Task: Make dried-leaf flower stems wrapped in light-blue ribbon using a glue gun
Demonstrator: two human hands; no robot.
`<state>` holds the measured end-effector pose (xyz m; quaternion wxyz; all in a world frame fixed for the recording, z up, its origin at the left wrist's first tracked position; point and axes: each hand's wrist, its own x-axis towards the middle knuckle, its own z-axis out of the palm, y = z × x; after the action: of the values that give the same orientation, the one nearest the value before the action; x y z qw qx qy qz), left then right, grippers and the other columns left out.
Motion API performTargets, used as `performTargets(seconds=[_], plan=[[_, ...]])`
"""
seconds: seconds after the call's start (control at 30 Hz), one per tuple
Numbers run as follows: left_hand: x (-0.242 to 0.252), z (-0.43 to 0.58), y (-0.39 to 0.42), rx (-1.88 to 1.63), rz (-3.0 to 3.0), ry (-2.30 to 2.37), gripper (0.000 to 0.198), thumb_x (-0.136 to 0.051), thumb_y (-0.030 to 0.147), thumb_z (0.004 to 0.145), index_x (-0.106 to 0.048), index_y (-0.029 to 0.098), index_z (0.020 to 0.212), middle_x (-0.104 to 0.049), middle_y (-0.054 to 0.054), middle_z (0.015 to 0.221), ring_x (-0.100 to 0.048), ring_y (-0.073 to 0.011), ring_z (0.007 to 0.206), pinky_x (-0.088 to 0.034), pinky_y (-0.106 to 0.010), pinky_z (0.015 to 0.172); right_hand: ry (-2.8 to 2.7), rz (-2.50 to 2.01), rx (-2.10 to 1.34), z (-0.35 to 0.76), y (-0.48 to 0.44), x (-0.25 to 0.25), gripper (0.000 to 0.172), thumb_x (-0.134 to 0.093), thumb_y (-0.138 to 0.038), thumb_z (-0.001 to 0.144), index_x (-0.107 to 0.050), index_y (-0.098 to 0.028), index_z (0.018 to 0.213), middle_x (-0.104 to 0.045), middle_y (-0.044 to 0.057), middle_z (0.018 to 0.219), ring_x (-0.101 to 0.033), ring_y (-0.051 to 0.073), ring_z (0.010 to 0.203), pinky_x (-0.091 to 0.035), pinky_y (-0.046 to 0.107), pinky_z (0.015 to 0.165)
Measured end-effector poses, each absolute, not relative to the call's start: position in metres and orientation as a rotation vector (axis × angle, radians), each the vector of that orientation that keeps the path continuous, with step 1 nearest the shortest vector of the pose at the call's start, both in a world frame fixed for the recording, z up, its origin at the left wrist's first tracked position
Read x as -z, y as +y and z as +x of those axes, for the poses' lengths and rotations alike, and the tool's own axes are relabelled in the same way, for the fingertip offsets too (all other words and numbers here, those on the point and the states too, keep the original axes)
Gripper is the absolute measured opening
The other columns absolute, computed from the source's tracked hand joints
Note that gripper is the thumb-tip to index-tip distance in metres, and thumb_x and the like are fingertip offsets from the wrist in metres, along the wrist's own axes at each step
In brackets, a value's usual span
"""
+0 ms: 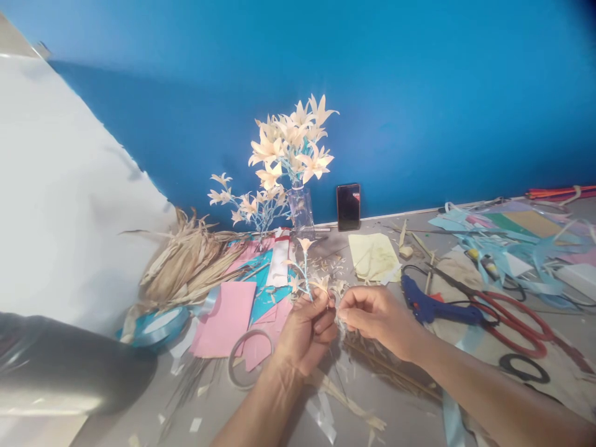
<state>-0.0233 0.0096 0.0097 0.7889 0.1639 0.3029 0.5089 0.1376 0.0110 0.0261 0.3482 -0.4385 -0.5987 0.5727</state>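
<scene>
My left hand point(305, 335) is closed around the lower stem of a small artificial flower spray point(305, 270). The spray has pale peach petals and a light-blue wrapped stem, and it points upward from my fingers. Just to its right, my right hand point(379, 320) is in a pinch, its fingertips close to the left ones. Whatever lies between them is too small to make out. Behind my hands, a bunch of similar flowers point(293, 139) stands in a clear vase point(302, 210), with a smaller blue-stemmed spray point(258, 205) beside it.
Dried husks point(186, 257), pink paper point(226, 320), a blue ribbon roll point(158, 326) and a tape ring point(251, 359) lie left. To the right are a blue glue gun point(431, 304), red-handled scissors point(516, 323) and ribbon strips point(535, 261). A phone point(349, 207) leans against the wall.
</scene>
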Motion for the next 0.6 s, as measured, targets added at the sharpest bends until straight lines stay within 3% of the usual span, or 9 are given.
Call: performTargets(seconds=[0.3, 0.6], plan=[[-0.0062, -0.0193, 0.0090, -1.138, 0.411, 0.674, 0.047, -0.093, 0.026, 0.060, -0.049, 0.015, 0.075, -0.053, 0.007, 0.064, -0.022, 0.0029, 0.039, -0.016, -0.011, 0.036, -1.420, -1.139, -1.498, 0.1279, 0.0039, -0.0228, 0.015, -0.065, -0.030, 0.077, -0.060, -0.017, 0.069, -0.051, -0.003, 0.060, -0.037, 0.008, 0.049, -0.027, 0.022, 0.045], [-0.0045, -0.0157, 0.0063, -1.157, 0.480, 0.693, 0.048, -0.091, 0.030, 0.063, -0.047, 0.018, 0.077, -0.034, 0.013, 0.053, -0.019, 0.0006, 0.039, -0.016, -0.013, 0.038, -1.263, -1.094, -1.611, 0.1266, 0.0053, -0.0190, 0.024, -0.070, -0.038, 0.072, -0.061, -0.016, 0.068, -0.057, -0.002, 0.061, -0.045, 0.008, 0.045, -0.034, 0.023, 0.044]])
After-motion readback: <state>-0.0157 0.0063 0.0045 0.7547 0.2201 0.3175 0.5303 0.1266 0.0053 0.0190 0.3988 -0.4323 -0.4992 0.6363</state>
